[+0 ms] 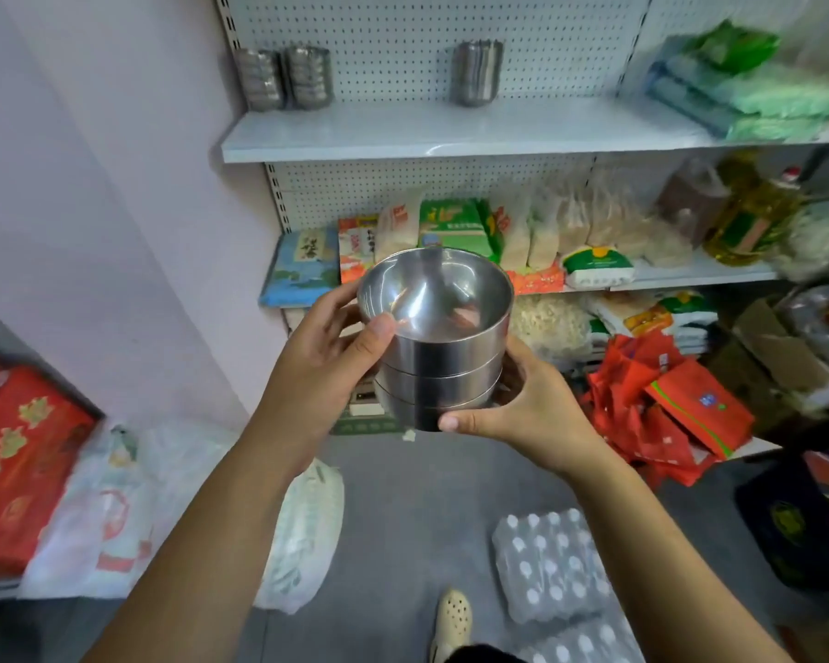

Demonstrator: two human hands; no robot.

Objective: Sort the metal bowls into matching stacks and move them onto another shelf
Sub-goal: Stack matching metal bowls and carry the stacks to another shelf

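I hold a stack of three shiny metal bowls (439, 337) in front of me at chest height, open side up. My left hand (326, 346) grips the stack's left side with the thumb on the top bowl's rim. My right hand (522, 409) cups the bottom right, thumb across the lowest bowl. On the white top shelf (403, 136) stand two stacks of smaller ridged bowls (283, 79) at the back left. A taller stack of smooth bowls (477, 71) stands on the same shelf near the middle.
Green packets (747, 88) fill the top shelf's right end. The lower shelf (690, 275) holds food bags and an oil bottle (747, 208). On the floor lie red packets (656, 413), shrink-wrapped bottles (551, 562), plastic bags (116, 504) and a red box (15, 461).
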